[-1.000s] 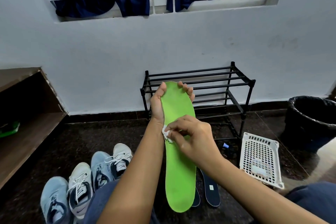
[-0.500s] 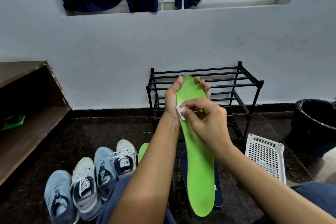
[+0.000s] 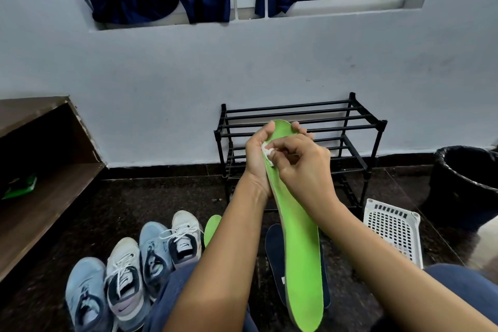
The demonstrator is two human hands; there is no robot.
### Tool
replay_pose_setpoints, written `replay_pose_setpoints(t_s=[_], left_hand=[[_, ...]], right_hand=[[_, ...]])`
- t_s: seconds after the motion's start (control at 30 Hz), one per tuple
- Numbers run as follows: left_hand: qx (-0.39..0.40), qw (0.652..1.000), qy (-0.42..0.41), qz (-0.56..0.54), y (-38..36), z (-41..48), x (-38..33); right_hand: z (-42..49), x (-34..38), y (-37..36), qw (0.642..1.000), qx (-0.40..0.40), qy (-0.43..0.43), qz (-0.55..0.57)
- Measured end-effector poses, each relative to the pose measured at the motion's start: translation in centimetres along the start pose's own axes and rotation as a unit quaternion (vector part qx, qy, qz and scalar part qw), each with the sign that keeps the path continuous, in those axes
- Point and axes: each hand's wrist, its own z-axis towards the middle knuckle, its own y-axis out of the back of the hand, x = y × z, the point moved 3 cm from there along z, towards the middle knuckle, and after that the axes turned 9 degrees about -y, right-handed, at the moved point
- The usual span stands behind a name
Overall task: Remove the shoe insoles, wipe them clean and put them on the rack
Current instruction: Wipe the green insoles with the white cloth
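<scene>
Green foam insole, long and narrow, held in the air between two bare hands. The left hand grasps its toe end, thumb up one edge and fingertips curled over the other. The right hand lies across the insole's face just below that grasp and pinches a small wad of white wipe against the foam, touching the left thumb's side.

From the hands the insole's long axis runs down and back toward the person. Its heel end hangs low, near the right forearm and above the lap. Nearly all of its length lies on the near side of the right hand, so a wiping stroke would likely need to travel along that axis toward the body.

Just beyond the fingertips stands a black bar rack, against the wall. The toe end points at it, and the left hand is the nearer one to it, so it seems better placed for the later placing.

Below the hands, on the dark floor, lie a dark blue insole and a second green insole. Left of the left forearm sits a row of pale sneakers. Right of the right forearm lie a white basket and a black bin.
</scene>
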Motion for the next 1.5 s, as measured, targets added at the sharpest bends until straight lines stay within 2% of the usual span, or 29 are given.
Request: replay_pose_setpoints(t_s=[0.23, 0.33, 0.57, 0.9, 1.07, 1.27, 1.5], left_hand=[[0.081, 0.995, -0.060, -0.024, 0.7, 0.4, -2.1], [0.081, 0.994, -0.068, -0.028, 1.4, 0.6, -2.5], [0.022, 0.997, -0.064, -0.023, 0.8, 0.1, -0.8], [0.014, 0.997, -0.073, -0.018, 0.1, -0.2, -0.7], [0.001, 0.999, -0.033, -0.011, -0.4, -0.5, 0.3], [0.001, 1.000, -0.008, -0.008, 0.0, -0.2, 0.5], [0.015, 0.998, -0.055, -0.021, 0.7, -0.3, -1.0]], right_hand=[[-2.0, -0.1, 0.4, 0.992, 0.126, -0.010, 0.009], [-3.0, -0.3, 0.5, 0.988, 0.154, -0.018, 0.018], [-3.3, -1.0, 1.4, 0.993, 0.109, -0.033, 0.018], [-2.4, -0.8, 0.7, 0.999, 0.045, -0.019, 0.006], [-0.7, -1.3, 0.7, 0.998, 0.032, -0.061, 0.005], [-0.2, -1.4, 0.2, 1.000, -0.003, -0.023, -0.005], [-1.3, -0.5, 0.6, 0.996, 0.081, -0.036, 0.014]])
